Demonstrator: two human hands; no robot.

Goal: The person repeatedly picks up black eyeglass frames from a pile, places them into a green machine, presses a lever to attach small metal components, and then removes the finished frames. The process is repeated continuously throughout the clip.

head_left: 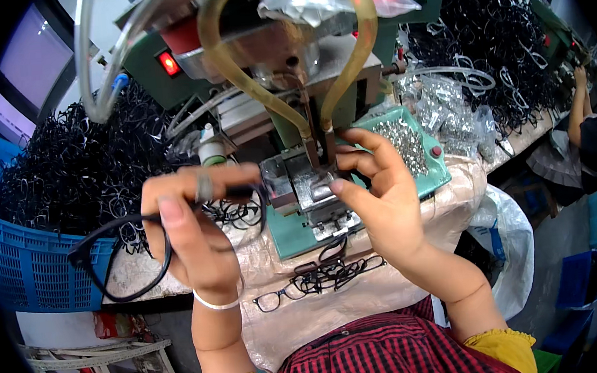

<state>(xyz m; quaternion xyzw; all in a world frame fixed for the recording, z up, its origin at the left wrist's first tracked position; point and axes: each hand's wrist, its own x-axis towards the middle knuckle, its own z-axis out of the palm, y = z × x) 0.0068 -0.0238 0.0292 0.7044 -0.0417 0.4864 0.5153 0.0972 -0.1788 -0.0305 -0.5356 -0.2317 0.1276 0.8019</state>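
A black eyeglass frame point(118, 260) is held by my left hand point(197, 229), its fingers closed around it, left of the machine's work fixture point(318, 188). One rim hangs to the left of the hand; the other point(264, 207) reaches toward the fixture. At the fixture's right side is my right hand point(387, 197), fingers curled and thumb tip against the small metal block. What lies between those fingertips is hidden. Two upright metal rods point(320, 146) with yellowish tubes come down just above the fixture. Blur softens the left hand and frame.
A green tray point(439, 168) of small metal parts sits right of the fixture. Several black frames point(319, 276) lie on the covered table in front. A blue crate point(37, 256) heaped with frames stands left. Bagged metal parts point(447, 115) and another person's arm point(576, 105) are at right.
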